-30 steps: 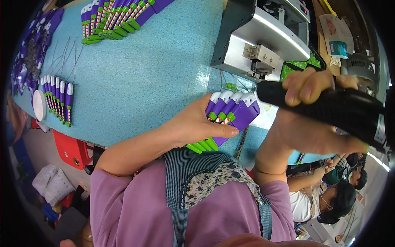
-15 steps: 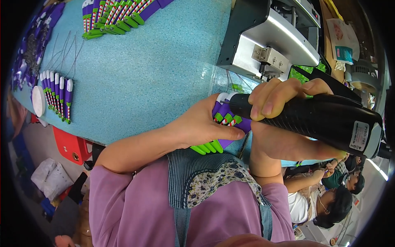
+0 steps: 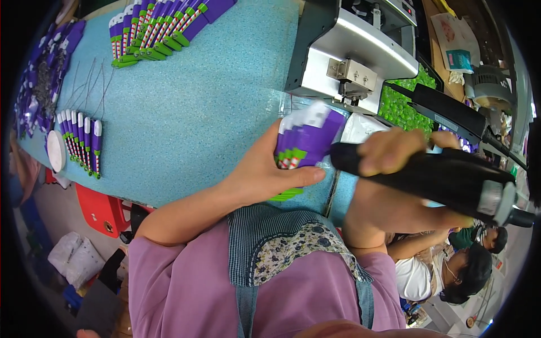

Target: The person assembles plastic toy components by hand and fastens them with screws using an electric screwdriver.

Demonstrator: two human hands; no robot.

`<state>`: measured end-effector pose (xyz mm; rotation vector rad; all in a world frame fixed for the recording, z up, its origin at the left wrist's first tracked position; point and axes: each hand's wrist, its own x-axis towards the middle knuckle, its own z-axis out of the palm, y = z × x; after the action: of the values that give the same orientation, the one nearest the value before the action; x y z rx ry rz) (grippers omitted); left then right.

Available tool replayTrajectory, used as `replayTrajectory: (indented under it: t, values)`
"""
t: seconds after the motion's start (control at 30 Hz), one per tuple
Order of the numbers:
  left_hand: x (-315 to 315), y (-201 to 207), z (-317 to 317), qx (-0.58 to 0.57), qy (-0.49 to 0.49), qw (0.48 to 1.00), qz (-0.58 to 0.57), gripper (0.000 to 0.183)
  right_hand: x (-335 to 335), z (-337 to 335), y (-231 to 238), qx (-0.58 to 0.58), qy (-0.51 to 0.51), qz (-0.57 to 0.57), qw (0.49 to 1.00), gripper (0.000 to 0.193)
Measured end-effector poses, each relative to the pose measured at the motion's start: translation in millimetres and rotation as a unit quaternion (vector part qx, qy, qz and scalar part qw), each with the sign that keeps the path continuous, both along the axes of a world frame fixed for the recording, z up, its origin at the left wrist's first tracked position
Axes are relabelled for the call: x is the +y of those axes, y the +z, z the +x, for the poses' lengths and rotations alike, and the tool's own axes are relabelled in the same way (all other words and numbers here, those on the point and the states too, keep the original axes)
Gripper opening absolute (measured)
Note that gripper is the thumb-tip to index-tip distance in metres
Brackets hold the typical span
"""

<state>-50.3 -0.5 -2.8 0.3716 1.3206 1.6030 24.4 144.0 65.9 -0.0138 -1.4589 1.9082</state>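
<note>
My left hand (image 3: 262, 166) is closed round a fanned bunch of purple plastic pieces (image 3: 313, 138) with white ends, green parts and red-and-white striped strips. Its thumb lies across the front of the bunch. Gripped in my right hand (image 3: 394, 155) is a black electric screwdriver (image 3: 459, 177), lying nearly level with its nose toward the bunch. A small gap separates the nose from the pieces. Both the bunch's upper end and my right hand are blurred by motion.
Similar pieces stand in a row (image 3: 84, 141) beside a white disc (image 3: 56, 151), in a fan (image 3: 155, 34) at the back, and heaped (image 3: 36, 84) far left. A silver-and-black machine (image 3: 360, 42), green small parts (image 3: 403, 104) and a black box (image 3: 448, 115) are right. A co-worker (image 3: 420, 276) sits beyond.
The screwdriver's nose has come away from the pieces, leaving a gap between them. My left hand has turned the bunch, so more of its purple and white upper end shows.
</note>
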Motion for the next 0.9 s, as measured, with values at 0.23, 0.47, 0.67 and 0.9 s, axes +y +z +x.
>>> replayTrajectory:
  t: [0.23,0.47,0.67,0.9]
  values:
    - [-0.7,9.1,-5.2,-0.193,-0.015,0.98,-0.056,0.038,36.0,-27.9,25.3,0.083,0.032,0.079,0.993,0.09]
    - [-3.9,6.6,-5.7,-0.234,-0.061,0.967,-0.085,0.042,42.9,-37.4,9.4,0.068,0.034,0.103,0.992,0.097]
    - [-4.0,8.8,-3.1,-0.246,-0.078,0.963,-0.077,0.046,22.5,-26.6,25.7,0.047,0.038,0.094,0.994,0.098]
    - [-3.2,6.9,-0.1,-0.24,-0.076,0.963,-0.09,0.05,21.4,-29.4,11.9,0.037,0.035,0.086,0.995,0.101]
